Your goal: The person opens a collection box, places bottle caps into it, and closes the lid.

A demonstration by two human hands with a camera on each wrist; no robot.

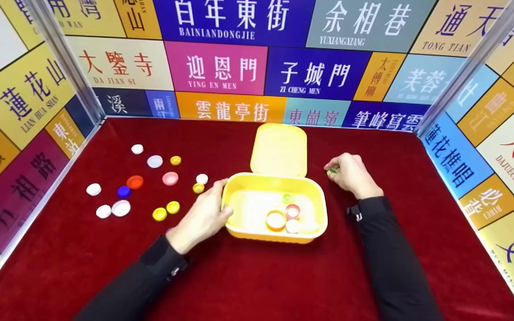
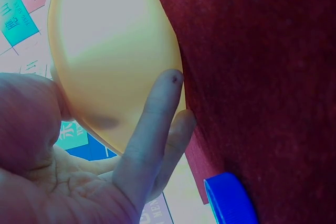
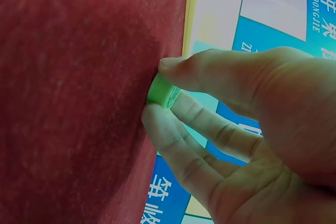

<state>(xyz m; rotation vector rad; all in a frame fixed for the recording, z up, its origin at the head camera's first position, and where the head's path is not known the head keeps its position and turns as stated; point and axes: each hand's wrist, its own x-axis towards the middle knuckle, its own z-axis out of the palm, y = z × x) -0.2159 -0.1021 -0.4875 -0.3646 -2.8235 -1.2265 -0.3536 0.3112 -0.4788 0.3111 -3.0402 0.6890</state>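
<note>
Green cap (image 3: 163,92) partly hidden by right hand (image 1: 351,176).

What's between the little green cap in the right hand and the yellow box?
Just bare red surface: the head view shows nothing lying between the green cap, pinched by the right hand, and the yellow box.

From here I see a booth-like space: colourful panels (image 1: 217,69) of Chinese lettering wall in the red surface (image 1: 266,281), metal posts (image 1: 65,58) at its far corners.
</note>
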